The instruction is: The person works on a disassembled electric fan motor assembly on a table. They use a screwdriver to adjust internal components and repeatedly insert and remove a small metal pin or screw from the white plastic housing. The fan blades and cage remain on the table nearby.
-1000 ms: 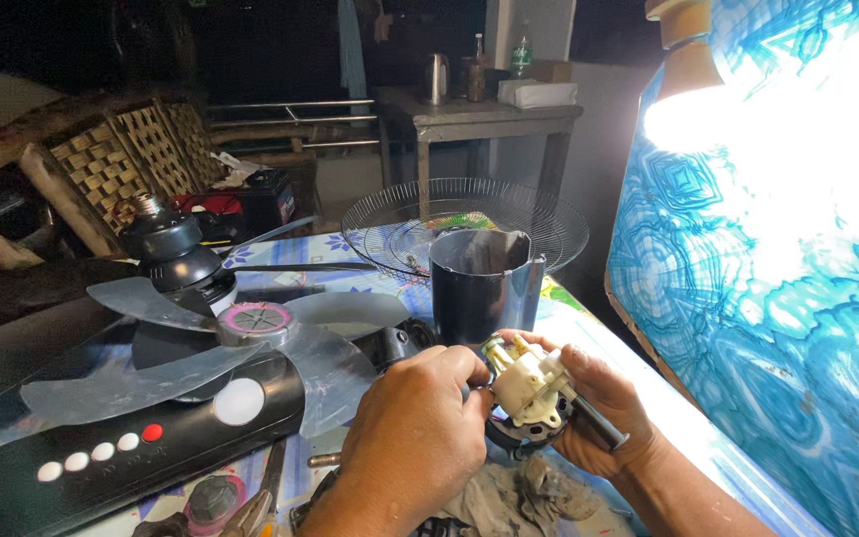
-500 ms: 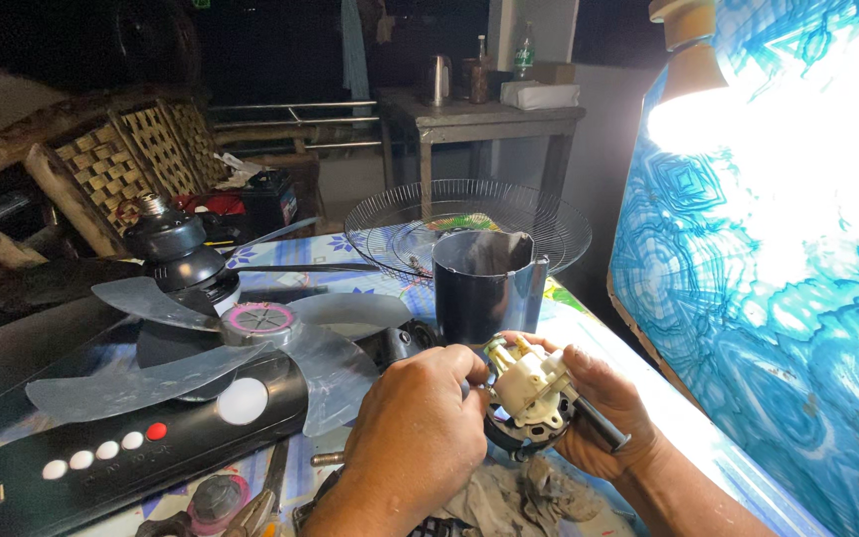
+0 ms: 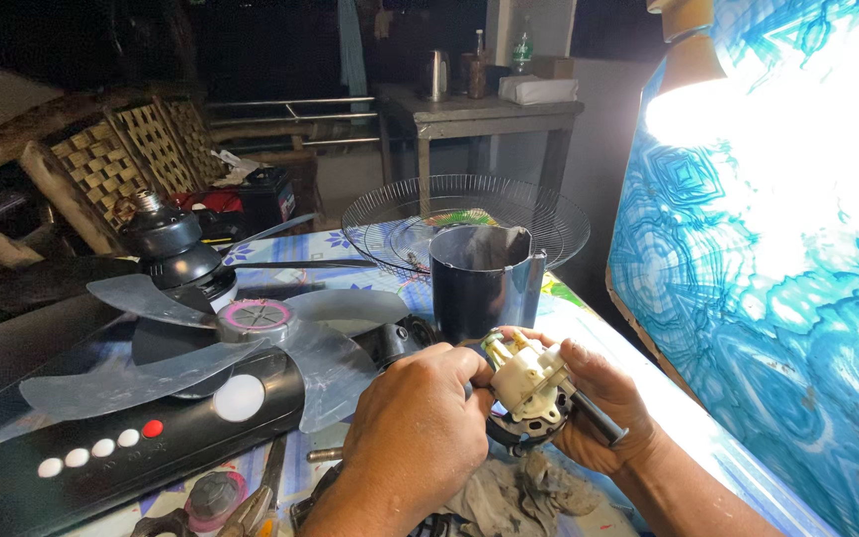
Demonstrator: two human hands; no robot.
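Hands together, we are still clamping the motor [image 3: 534, 390] between left hand [image 3: 420, 438] and right hand [image 3: 603, 403] near the table's [image 3: 589, 318] right edge, barely shifted, beside the blade [image 3: 251, 328].

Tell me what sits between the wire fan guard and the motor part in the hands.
In the head view, a dark cylindrical housing stands between the wire fan guard and the motor part.

Home repair corner, dim room: table [image 3: 589, 308] strewn with fan blade [image 3: 251, 333], wire fan guard [image 3: 464, 214] behind it, pliers [image 3: 256, 507] in front, woven chair [image 3: 121, 169] behind.
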